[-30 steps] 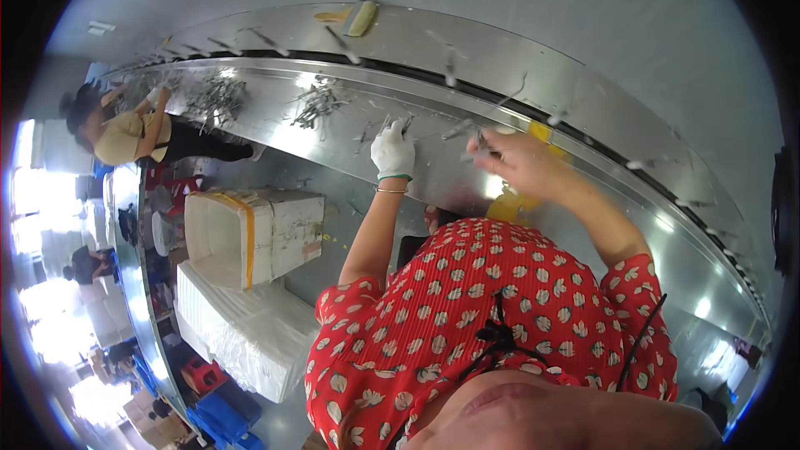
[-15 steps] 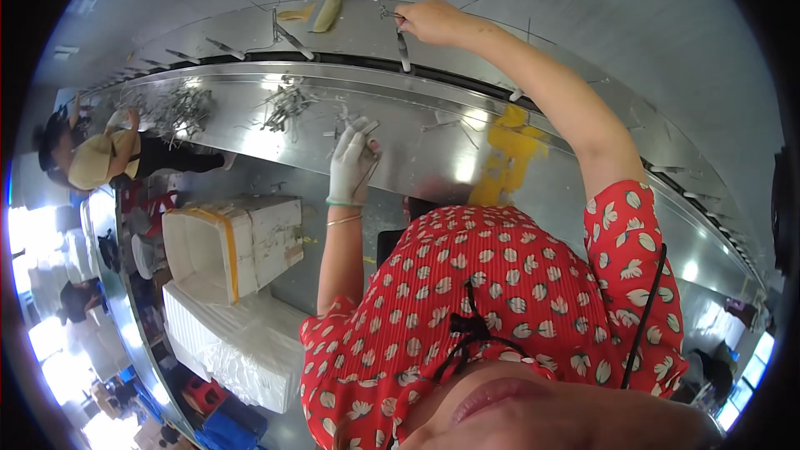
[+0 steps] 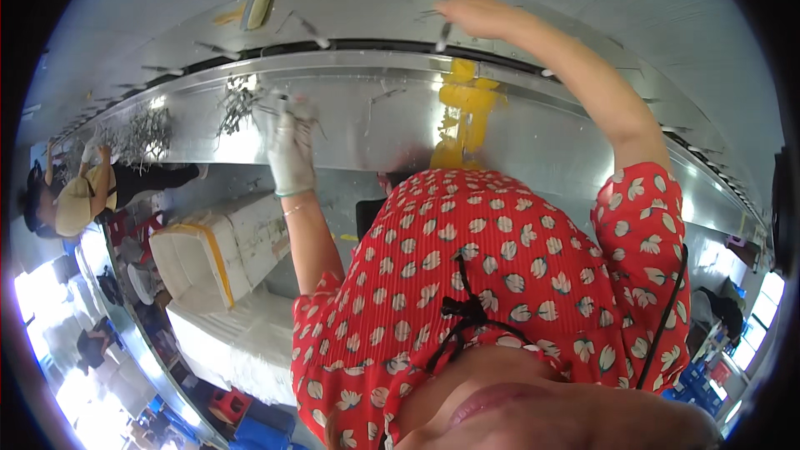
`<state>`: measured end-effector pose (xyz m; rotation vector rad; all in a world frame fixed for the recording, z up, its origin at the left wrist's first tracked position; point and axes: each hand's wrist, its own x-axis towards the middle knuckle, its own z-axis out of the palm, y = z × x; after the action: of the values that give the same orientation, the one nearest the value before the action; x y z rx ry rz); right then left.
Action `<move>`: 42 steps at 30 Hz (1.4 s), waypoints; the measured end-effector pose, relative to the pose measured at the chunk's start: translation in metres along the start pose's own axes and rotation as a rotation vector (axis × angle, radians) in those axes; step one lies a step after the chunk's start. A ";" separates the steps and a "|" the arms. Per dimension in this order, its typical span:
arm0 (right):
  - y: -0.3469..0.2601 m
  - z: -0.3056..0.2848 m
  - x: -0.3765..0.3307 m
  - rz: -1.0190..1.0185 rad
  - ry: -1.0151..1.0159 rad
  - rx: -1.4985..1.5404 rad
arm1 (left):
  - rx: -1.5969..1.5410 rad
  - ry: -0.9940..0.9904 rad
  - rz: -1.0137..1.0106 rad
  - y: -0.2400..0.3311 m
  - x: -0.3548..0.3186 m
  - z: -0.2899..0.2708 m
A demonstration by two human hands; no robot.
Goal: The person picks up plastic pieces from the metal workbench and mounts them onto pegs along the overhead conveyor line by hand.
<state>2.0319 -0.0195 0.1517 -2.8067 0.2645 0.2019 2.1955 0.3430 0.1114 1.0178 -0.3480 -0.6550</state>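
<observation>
My right hand (image 3: 475, 15), bare, reaches far over the metal bench. Its fingertips are pinched together at a grey peg (image 3: 443, 37) on the dark track, with a thin metal piece (image 3: 427, 13) showing at them. My left hand (image 3: 292, 150), in a white glove, is over the near part of the bench with its fingers curled. Thin metal pieces (image 3: 315, 125) show at the glove, but blur hides their exact shape. Beside that hand lies a pile of small metal pieces (image 3: 239, 106). Another peg (image 3: 313, 31) carries a bent wire.
Yellow tape (image 3: 462, 108) marks the bench. A larger metal heap (image 3: 143, 133) lies further left, near another person (image 3: 79, 192). White foam boxes (image 3: 196, 262) stand left below the bench. A yellowish pad (image 3: 260, 8) lies beyond the track.
The view has shifted right. My right hand has moved from one peg to the neighbouring peg on its right. My left hand has come closer to the small metal pile.
</observation>
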 end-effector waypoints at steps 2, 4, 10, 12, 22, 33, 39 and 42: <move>0.008 0.000 -0.017 0.112 -0.018 -0.013 | 0.334 0.150 0.116 0.028 0.008 -0.018; -0.004 -0.012 -0.045 0.206 0.107 0.040 | 0.249 0.242 0.161 0.054 0.010 -0.041; -0.118 -0.007 -0.134 -0.237 0.330 -0.001 | 0.654 0.551 -0.141 0.031 -0.004 -0.101; -0.133 0.042 -0.093 -0.332 0.070 0.107 | 0.916 0.378 -0.123 -0.003 0.014 -0.114; -0.092 0.244 0.044 0.026 0.173 -0.205 | 1.973 0.275 -0.273 -0.100 0.089 -0.081; -0.084 0.140 -0.021 0.237 -0.122 -0.005 | 1.593 0.198 -0.250 -0.072 0.059 -0.075; -0.132 0.056 -0.043 0.036 -0.046 0.514 | 0.165 0.149 -0.360 -0.051 0.038 -0.068; -0.152 -0.009 -0.040 -0.065 0.048 0.563 | 0.016 0.190 -0.456 -0.044 0.017 -0.057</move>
<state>2.0249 0.1263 0.2119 -2.2582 0.2019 0.0346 2.2252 0.3542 0.0442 1.1766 0.0509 -0.9563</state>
